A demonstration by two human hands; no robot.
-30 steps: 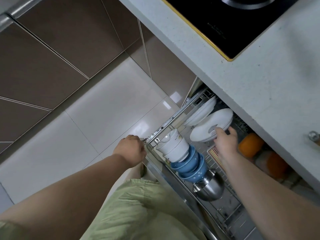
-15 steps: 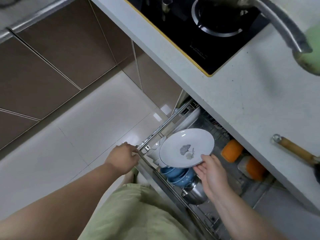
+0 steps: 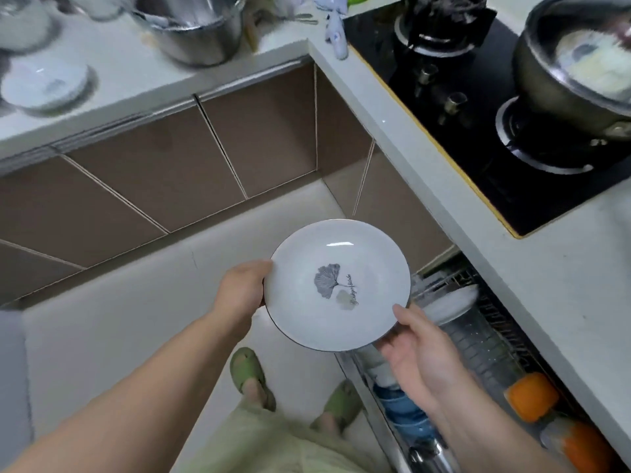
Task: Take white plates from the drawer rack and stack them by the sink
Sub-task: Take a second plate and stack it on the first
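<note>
A white plate (image 3: 338, 285) with a grey leaf print is held face up above the floor, level with the drawer's front. My left hand (image 3: 244, 293) grips its left rim, fingers curled under. My right hand (image 3: 415, 349) holds the lower right rim, thumb on top and fingers beneath. The open drawer rack (image 3: 478, 336) lies at the lower right, with another white plate (image 3: 450, 303) standing in it. A stack of white plates (image 3: 44, 83) sits on the counter at the upper left, blurred.
Blue bowls (image 3: 404, 414) and a steel bowl (image 3: 430, 455) sit in the rack's front. Orange-lidded containers (image 3: 531, 397) lie deeper in the drawer. A black hob (image 3: 478, 107) carries a lidded pot (image 3: 580, 73). A steel pot (image 3: 198, 29) stands on the far counter.
The plate has risen out of the drawer and moved left. My left hand left the drawer's front rail and took the plate's left rim. The view swung up and left.
</note>
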